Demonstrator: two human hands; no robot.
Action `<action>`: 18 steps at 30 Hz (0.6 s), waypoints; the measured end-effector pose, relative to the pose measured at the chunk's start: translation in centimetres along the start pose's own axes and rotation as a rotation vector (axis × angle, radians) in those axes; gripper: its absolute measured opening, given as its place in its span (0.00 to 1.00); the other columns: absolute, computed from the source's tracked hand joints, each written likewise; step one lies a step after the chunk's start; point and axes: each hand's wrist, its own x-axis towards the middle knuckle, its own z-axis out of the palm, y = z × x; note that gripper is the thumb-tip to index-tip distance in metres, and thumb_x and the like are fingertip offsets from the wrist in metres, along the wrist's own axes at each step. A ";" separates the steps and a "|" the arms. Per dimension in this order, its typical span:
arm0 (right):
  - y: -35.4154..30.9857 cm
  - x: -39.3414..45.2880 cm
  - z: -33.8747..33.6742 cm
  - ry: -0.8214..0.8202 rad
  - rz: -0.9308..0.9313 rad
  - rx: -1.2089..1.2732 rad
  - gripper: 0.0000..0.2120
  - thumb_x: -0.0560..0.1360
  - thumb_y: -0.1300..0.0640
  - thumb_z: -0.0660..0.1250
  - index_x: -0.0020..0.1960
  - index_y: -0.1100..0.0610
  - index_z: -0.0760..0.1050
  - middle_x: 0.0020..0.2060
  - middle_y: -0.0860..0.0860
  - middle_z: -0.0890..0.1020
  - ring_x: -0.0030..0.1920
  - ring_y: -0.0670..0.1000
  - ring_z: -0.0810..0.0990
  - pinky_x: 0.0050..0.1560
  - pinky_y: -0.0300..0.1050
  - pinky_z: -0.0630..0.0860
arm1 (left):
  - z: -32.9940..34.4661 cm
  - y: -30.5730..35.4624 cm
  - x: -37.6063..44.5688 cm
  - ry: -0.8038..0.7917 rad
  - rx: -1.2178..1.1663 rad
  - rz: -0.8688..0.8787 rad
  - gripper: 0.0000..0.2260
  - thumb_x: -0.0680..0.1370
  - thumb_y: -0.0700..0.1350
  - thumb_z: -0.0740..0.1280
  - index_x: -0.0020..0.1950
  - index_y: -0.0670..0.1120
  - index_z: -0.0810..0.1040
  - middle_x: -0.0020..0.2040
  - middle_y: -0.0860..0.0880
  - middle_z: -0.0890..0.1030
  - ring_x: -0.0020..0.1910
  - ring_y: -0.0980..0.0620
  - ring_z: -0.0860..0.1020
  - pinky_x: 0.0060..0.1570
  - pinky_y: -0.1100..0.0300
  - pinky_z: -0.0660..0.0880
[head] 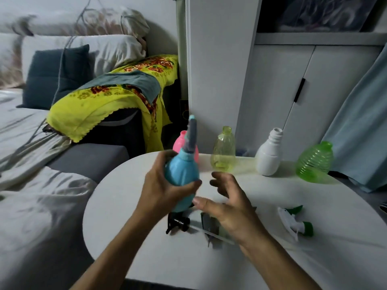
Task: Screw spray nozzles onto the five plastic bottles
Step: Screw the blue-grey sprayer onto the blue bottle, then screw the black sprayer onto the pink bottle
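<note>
My left hand (pixel 161 185) grips a blue bottle (pixel 182 174) that carries a grey and blue spray nozzle (pixel 191 132) on its neck, held above the white round table (pixel 129 237). My right hand (pixel 228 204) hovers just right of the bottle, fingers spread, holding nothing. Behind stand a pink bottle (pixel 181 141), a yellow-green clear bottle (pixel 223 151), a white bottle (pixel 269 153) and a ribbed green bottle (pixel 315 162), all with bare necks. Loose nozzles lie on the table: a black one (pixel 178 223), a grey one (pixel 210 226) partly under my right hand, and a white and green one (pixel 296 223).
A bed with grey and white bedding fills the left. A yellow floral cloth (pixel 100 105) drapes over dark furniture behind the table. White cabinet doors (pixel 282 91) stand behind the bottles, and a pale blue curtain (pixel 360 132) hangs at the right.
</note>
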 end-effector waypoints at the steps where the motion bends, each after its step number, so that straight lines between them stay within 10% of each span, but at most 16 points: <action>1: 0.3 -0.2 -0.1 0.006 0.000 -0.072 0.28 0.66 0.44 0.77 0.62 0.38 0.70 0.61 0.37 0.76 0.63 0.40 0.71 0.59 0.42 0.70 | -1.1 -0.8 1.0 0.048 -0.020 -0.023 0.33 0.57 0.60 0.79 0.58 0.57 0.71 0.51 0.57 0.79 0.47 0.59 0.80 0.42 0.60 0.82; 7: 0.6 -1.0 -0.7 -0.027 -0.327 -0.551 0.07 0.72 0.43 0.69 0.48 0.41 0.74 0.45 0.34 0.77 0.49 0.37 0.75 0.45 0.29 0.69 | -5.1 -8.4 6.1 0.245 -0.082 -0.178 0.34 0.59 0.48 0.84 0.61 0.49 0.74 0.56 0.43 0.79 0.52 0.45 0.80 0.52 0.41 0.80; 14: 1.3 0.5 0.7 -0.155 -0.538 -0.803 0.07 0.76 0.47 0.62 0.54 0.46 0.71 0.49 0.44 0.81 0.48 0.49 0.75 0.46 0.44 0.65 | -5.6 -13.6 9.5 0.132 -0.092 -0.244 0.28 0.58 0.56 0.80 0.55 0.66 0.76 0.51 0.60 0.81 0.49 0.63 0.80 0.40 0.68 0.78; 18: 2.8 0.8 3.1 -0.228 -0.554 -0.994 0.15 0.74 0.49 0.64 0.60 0.49 0.72 0.55 0.48 0.80 0.53 0.54 0.78 0.51 0.52 0.71 | -6.2 -14.6 10.7 0.081 -0.105 -0.263 0.28 0.60 0.53 0.80 0.55 0.67 0.74 0.54 0.58 0.81 0.51 0.64 0.80 0.45 0.67 0.78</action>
